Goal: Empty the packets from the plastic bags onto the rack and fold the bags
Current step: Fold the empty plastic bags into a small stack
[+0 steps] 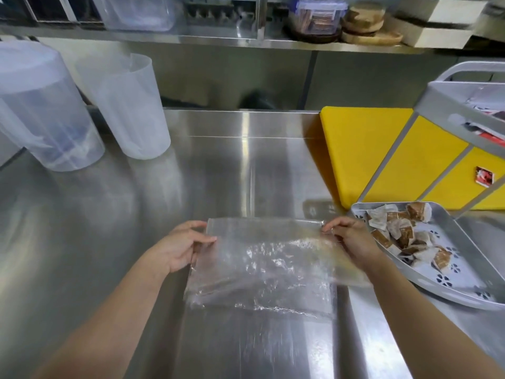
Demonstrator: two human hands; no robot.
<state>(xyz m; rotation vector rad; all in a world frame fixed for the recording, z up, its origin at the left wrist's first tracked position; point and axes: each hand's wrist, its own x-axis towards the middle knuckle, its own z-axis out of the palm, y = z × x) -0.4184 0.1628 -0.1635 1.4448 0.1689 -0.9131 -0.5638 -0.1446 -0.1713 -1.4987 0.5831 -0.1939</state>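
A clear, crinkled plastic bag (262, 266) is stretched flat just above the steel counter in front of me. My left hand (181, 246) pinches its upper left corner and my right hand (351, 243) pinches its upper right corner. The bag looks empty. To the right stands a grey tiered rack (481, 274); its lower tray holds several brown and white packets (404, 236). Its upper tray (448, 105) holds several more packets, partly hidden by the rim.
A yellow cutting board (363, 149) lies under the rack, with one small red packet (485, 178) on it. Two translucent plastic jugs (128, 105) stand at the back left. A steel shelf (246, 42) with containers runs along the back.
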